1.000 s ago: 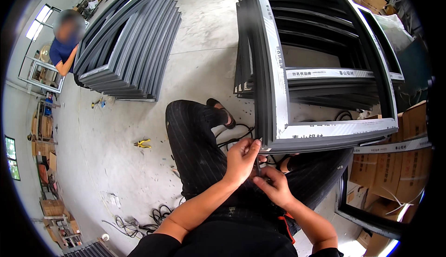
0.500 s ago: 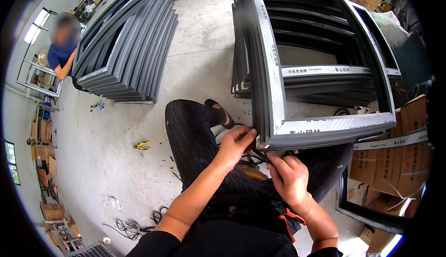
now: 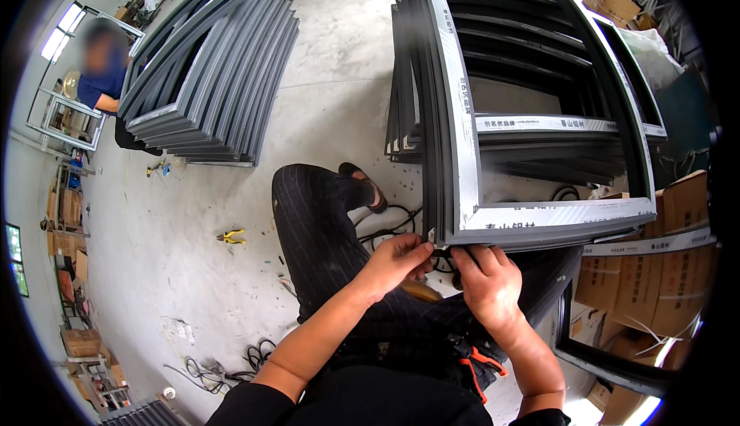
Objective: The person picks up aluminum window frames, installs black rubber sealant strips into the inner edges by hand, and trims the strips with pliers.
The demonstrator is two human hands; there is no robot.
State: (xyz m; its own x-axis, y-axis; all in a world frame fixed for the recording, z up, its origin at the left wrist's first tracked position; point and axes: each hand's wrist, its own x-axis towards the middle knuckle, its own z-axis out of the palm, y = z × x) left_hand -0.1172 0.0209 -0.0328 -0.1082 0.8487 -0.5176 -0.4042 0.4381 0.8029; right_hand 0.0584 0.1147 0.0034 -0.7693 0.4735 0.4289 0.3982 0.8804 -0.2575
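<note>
A dark grey window frame [image 3: 465, 156] with white printed film on its face tops the stack in front of me on the right. Just below its near-left corner, my left hand [image 3: 393, 264] pinches a thin black strip [image 3: 442, 254]. Close beside it on the right, my right hand [image 3: 489, 280] has its fingers curled at the frame's lower edge, pinching the same strip. The fingertips of both hands are partly hidden under the edge. Loose black strip [image 3: 393, 226] loops over the floor beside my foot, behind the hands.
Another stack of grey frames [image 3: 223, 72] stands at the far left, a person [image 3: 104, 68] beside it. Yellow-handled pliers [image 3: 231, 236] lie on the floor. Cardboard boxes [image 3: 647, 272] stand at right. An orange-handled tool [image 3: 482, 368] is by my waist; cables [image 3: 220, 372] lie lower left.
My left hand has come down from the side of the frame's corner to just beneath it. My right hand has risen slightly to the lower edge. The person at far left has shifted an arm.
</note>
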